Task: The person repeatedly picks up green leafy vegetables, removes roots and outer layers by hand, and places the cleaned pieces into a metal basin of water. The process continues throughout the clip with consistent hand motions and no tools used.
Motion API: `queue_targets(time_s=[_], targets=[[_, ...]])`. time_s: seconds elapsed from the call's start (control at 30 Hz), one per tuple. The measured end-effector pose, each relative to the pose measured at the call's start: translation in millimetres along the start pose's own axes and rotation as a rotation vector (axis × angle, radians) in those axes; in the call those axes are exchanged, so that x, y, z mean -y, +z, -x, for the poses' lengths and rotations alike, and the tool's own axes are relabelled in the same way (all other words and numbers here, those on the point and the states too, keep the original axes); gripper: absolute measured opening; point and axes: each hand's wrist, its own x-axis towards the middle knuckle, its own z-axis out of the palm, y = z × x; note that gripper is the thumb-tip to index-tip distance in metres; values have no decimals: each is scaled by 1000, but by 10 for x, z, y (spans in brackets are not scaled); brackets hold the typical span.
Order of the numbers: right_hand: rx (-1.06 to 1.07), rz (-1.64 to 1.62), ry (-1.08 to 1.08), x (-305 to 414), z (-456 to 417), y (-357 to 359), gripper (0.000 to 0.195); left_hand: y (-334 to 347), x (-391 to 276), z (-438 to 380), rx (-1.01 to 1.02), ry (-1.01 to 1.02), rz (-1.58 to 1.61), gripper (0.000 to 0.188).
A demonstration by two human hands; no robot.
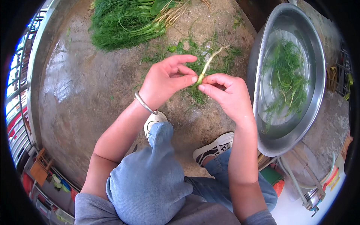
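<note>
Between both hands is a green herb stalk with a long pale root (208, 63), its root end pointing up and right. My left hand (168, 77), with a metal bangle at the wrist, pinches the stalk's base between thumb and index finger. From the other side my right hand (227, 92) pinches the same base, the fingertips of both hands close together. Feathery green trimmings (197, 95) lie on the concrete beneath and behind the hands. A large bundle of feathery herb, dill or fennel (121, 25), with pale roots, lies beyond my left hand.
A large metal basin (256, 112) of water stands to the right, with feathery herb sprigs (289, 76) in it. My knees and shoes are close below the hands. A metal railing (18, 92) runs along the far left. A folding metal stand (301, 180) is at the lower right.
</note>
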Motion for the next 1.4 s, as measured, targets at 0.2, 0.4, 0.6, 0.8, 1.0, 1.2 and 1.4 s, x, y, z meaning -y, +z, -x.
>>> queue_targets(time_s=[0.2, 0.4, 0.6, 0.8, 1.0, 1.2, 1.4], targets=[[-58, 121, 43, 112, -53, 64, 18, 11, -39, 36, -49, 34, 172, 47], [-75, -140, 63, 72, -110, 50, 17, -50, -15, 37, -41, -5, 212, 48], [-27, -193, 45, -10, -103, 50, 16, -122, 87, 18, 86, -87, 348, 46], [-102, 422, -381, -106, -164, -65, 16, -191, 142, -11, 156, -200, 495, 46], [-83, -46, 142, -130, -141, 2, 22, -151, 104, -23, 62, -152, 377, 47], [-326, -620, 9, 154, 3, -97, 16, -130, 89, -86, 59, 96, 53, 45], [-137, -717, -244, 173, 15, -657, 19, -500, 352, -251, -310, 312, -968, 34]])
